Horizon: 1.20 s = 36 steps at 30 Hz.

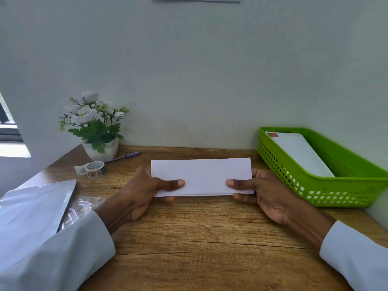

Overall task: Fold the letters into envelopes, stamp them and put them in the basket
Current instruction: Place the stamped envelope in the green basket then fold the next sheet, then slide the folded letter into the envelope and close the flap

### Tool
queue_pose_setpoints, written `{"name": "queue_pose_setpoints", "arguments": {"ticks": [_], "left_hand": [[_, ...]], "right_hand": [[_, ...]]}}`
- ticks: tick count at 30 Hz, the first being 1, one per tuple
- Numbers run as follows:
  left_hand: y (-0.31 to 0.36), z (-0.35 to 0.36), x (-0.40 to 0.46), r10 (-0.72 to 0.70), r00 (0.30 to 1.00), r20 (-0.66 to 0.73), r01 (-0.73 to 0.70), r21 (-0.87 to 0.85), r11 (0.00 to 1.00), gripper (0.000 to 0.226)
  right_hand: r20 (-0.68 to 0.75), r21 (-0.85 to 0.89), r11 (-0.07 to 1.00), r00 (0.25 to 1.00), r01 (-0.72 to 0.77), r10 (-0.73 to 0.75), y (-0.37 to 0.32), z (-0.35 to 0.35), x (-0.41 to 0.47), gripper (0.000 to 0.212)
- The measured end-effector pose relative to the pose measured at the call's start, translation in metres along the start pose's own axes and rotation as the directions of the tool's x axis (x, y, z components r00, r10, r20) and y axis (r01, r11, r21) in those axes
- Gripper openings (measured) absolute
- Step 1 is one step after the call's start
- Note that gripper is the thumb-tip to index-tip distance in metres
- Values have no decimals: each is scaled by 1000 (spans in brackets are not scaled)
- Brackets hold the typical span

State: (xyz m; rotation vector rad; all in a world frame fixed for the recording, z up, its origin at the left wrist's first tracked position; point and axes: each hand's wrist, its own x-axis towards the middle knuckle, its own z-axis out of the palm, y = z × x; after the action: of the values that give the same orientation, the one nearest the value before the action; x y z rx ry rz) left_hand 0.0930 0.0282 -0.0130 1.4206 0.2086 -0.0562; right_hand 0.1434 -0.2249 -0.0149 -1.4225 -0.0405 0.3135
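Both hands hold a folded letter (201, 177) just above the wooden desk (189, 238), one at each short end. The left hand (144, 192) pinches its end with the thumb lying on top and the fingers curled underneath; the right hand (258, 192) mirrors that grip on the other end. The sheet appears already folded into a long strip, its layered edges showing along the near side between the two thumbs.

Judging by this, the folding step is at or near its end, and the letter now needs an envelope. Just outside the left hand lies a pile of white envelopes in clear wrapping (35, 208); beyond that hand sits a roll of stickers (95, 169), probably the stamps. The green basket (327, 185) stands just outside the right hand and already holds one stamped envelope (300, 152). The next move calls for freeing one hand to fetch an envelope.
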Motion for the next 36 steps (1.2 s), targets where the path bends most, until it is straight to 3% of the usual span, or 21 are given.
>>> {"name": "queue_pose_setpoints", "arguments": {"ticks": [4, 9, 11, 14, 16, 20, 26, 31, 36], "left_hand": [[2, -12, 8, -26, 999, -42, 30, 97, 995, 58], [0, -16, 10, -51, 995, -85, 82, 417, 905, 73], [1, -17, 9, 38, 994, -101, 39, 661, 749, 73], [4, -19, 8, 184, 982, -37, -43, 910, 413, 73], [6, -20, 5, 188, 982, -5, -62, 935, 350, 65], [14, -19, 2, 268, 961, 66, -159, 926, 343, 48], [40, -13, -19, 432, 886, 169, -273, 943, 191, 37], [62, -43, -50, 563, 820, 105, -312, 906, 286, 24], [59, -102, -87, 642, 764, -59, -231, 905, 357, 23]], "right_hand": [[-22, -139, 989, 999, -48, 46, -7, -12, 3, 18], [-7, -340, 935, 995, -97, 101, -6, -23, 1, 33], [-13, -440, 897, 999, -37, 35, -6, -23, -2, 34], [-8, -608, 792, 997, 58, -79, -6, -22, -4, 41], [-7, -724, 681, 987, 106, -162, -8, -20, -4, 45], [16, -836, 507, 933, 210, -360, -21, -13, -5, 43], [224, -753, 492, 873, 437, -433, -42, 36, -3, 25], [389, -660, 463, 796, 592, -463, -53, 106, 0, 18], [526, -511, 534, 737, 673, -425, -35, 182, -14, 11]]}}
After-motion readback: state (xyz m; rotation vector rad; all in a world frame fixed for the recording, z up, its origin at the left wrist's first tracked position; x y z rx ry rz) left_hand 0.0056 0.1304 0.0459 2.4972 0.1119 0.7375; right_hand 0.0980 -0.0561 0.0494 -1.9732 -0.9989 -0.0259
